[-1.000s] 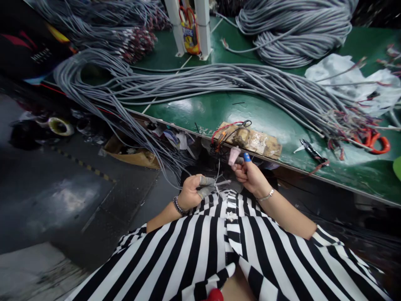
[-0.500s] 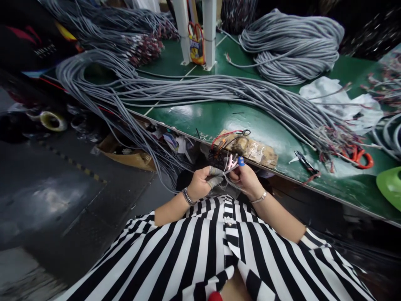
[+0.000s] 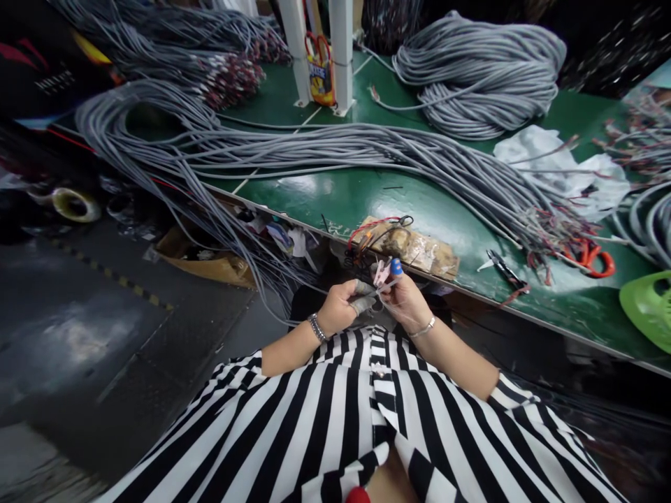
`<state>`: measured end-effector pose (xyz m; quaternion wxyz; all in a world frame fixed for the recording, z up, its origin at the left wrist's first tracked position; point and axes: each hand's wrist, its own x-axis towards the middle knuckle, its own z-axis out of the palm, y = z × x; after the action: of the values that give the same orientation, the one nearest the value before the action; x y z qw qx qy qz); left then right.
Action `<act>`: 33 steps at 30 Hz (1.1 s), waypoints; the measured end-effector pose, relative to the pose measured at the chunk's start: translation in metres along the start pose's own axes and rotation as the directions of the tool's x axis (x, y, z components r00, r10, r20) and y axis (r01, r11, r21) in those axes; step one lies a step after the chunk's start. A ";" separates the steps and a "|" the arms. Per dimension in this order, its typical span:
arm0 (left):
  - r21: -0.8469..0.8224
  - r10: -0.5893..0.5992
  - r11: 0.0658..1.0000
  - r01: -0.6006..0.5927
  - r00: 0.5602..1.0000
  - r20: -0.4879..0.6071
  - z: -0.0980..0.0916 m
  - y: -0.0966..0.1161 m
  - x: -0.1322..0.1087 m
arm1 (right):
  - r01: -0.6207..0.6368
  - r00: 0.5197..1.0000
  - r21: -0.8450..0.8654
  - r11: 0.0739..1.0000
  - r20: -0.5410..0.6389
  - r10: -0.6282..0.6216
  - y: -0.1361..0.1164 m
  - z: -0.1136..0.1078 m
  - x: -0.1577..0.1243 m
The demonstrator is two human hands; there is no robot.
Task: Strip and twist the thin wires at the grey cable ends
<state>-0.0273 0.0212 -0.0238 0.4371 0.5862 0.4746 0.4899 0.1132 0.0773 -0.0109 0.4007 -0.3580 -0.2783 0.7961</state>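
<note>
My left hand (image 3: 343, 307) is closed, its grey-covered finger and thumb pinching the end of a thin grey cable (image 3: 378, 288) just below the bench edge. My right hand (image 3: 403, 299), with a blue cot on one fingertip and a pink one beside it, is closed on the same cable end, and the two hands touch. A long bundle of grey cables (image 3: 335, 150) lies across the green bench (image 3: 367, 192) and droops off its left edge toward my hands.
A taped wooden block (image 3: 414, 246) with red and black wires sits at the bench edge. Small cutters (image 3: 503, 269), orange-handled scissors (image 3: 595, 255), a green basket (image 3: 650, 304), crumpled white plastic (image 3: 556, 161), a cable coil (image 3: 477, 70). A cardboard box (image 3: 204, 262) and tape roll (image 3: 70, 204) are lower left.
My hands, apart a second ago, have come together on the cable end. The view has shifted right, bringing the green basket into sight.
</note>
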 end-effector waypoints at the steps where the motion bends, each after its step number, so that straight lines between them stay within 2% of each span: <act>1: -0.003 0.000 1.000 0.000 1.000 -0.002 -0.001 0.001 0.000 | -0.007 1.000 -0.003 1.000 -0.007 0.007 0.000 0.001 -0.002; 7: -0.026 0.030 0.999 -0.028 0.998 0.057 -0.011 0.009 -0.014 | -0.048 0.999 0.037 0.998 -0.022 0.049 0.006 -0.009 -0.011; 12: 0.085 0.115 0.988 -0.125 0.987 0.115 -0.027 0.014 -0.043 | -0.083 0.996 0.006 0.997 -0.015 0.083 0.013 -0.021 -0.015; 14: 0.088 0.083 0.992 -0.093 0.990 0.110 -0.032 0.013 -0.055 | -0.091 0.996 -0.019 0.996 -0.010 0.091 0.014 -0.022 -0.016; 16: 0.010 -0.021 1.000 0.021 1.000 0.018 -0.034 0.010 -0.064 | -0.100 0.995 -0.033 0.994 -0.006 0.100 0.014 -0.022 -0.017; 18: -0.135 -0.126 0.985 0.110 0.986 -0.113 -0.034 0.005 -0.069 | -0.115 0.993 -0.044 0.992 -0.010 0.114 0.015 -0.022 -0.018; 21: -0.290 -0.185 0.951 0.110 0.952 -0.243 -0.035 -0.002 -0.067 | -0.126 0.992 -0.089 0.988 -0.002 0.126 0.018 -0.022 -0.019; 26: -0.269 -0.213 0.955 0.128 0.924 -0.318 -0.036 -0.005 -0.059 | -0.109 0.994 -0.166 0.980 0.014 0.113 0.021 -0.026 -0.024; 28: -0.294 -0.221 0.947 0.131 0.929 -0.298 -0.036 -0.002 -0.054 | -0.080 0.997 -0.200 0.977 -0.006 0.080 0.019 -0.029 -0.028; 30: -0.406 -0.246 0.904 0.135 0.941 -0.234 -0.033 0.002 -0.048 | 0.000 1.000 -0.255 0.967 -0.008 -0.003 0.016 -0.029 -0.036; 33: -0.605 -0.303 0.764 0.222 0.952 -0.033 -0.025 0.010 -0.039 | 0.161 0.987 -0.344 0.925 0.049 -0.154 0.008 -0.023 -0.051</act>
<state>-0.0536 -0.0180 -0.0163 0.6314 0.3143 0.4015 0.5842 0.1490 0.0341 -0.0128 0.3908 -0.3911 -0.4464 0.7036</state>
